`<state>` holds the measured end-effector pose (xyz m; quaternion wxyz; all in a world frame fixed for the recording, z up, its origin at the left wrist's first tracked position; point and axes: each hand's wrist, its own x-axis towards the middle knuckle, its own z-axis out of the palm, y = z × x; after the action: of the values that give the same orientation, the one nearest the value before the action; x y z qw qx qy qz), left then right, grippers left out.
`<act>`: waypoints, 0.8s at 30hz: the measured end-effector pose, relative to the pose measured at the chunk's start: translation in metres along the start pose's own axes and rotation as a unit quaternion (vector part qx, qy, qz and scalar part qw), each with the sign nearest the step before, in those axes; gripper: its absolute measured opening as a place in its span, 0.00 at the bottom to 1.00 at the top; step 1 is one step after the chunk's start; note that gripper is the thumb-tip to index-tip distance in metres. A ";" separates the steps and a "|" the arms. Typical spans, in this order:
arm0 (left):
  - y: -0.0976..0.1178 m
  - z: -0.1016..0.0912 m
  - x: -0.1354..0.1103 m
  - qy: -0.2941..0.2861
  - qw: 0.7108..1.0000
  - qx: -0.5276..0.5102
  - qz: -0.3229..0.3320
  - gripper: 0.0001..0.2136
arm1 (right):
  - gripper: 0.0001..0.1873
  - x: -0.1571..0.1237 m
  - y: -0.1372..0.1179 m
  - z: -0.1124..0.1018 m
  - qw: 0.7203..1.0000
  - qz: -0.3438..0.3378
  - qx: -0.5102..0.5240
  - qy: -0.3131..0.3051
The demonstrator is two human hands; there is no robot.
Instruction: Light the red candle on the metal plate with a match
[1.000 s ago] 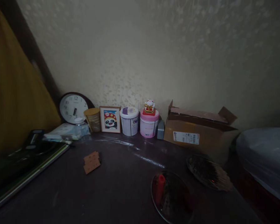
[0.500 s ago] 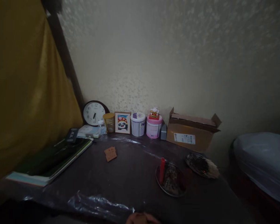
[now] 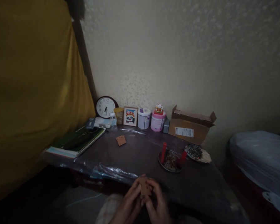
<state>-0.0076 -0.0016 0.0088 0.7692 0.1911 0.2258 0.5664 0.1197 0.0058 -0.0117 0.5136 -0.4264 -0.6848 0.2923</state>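
Note:
Low in the view, both of my hands hold a small flat brown piece (image 3: 145, 186) that looks like cardboard, with darker spots on it. My left hand (image 3: 132, 200) grips its left side, and my right hand (image 3: 156, 199) closes on its right side and lower end. The hands are just over the near edge of the dark table (image 3: 135, 155). Farther in on the tabletop lies a similar brown piece (image 3: 120, 140), apart from both hands. A metal plate (image 3: 171, 169) with dark residue stands right of centre, bearing two red candles (image 3: 163, 152).
A second plate (image 3: 198, 153) holds pale sticks with blackened ends. Along the wall stand a clock (image 3: 105, 107), a picture frame (image 3: 130, 116), two tubs (image 3: 144, 119), and an open cardboard box (image 3: 188, 126). Green books (image 3: 77, 143) lie left, beside a yellow curtain (image 3: 42, 93).
The view has tilted down and turned left, so things on the table appear higher. My hands, barely showing at the bottom before, are now in full view with the brown piece.

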 end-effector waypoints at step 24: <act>0.001 -0.020 -0.011 -0.090 0.990 0.003 -0.111 0.21 | 0.23 0.022 -0.001 -0.035 0.970 0.200 0.126 -0.060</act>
<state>-0.0219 -0.0113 -0.0055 0.8441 0.2167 0.1774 0.4573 0.1508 0.0239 0.0097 0.4523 -0.4681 -0.5727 0.4983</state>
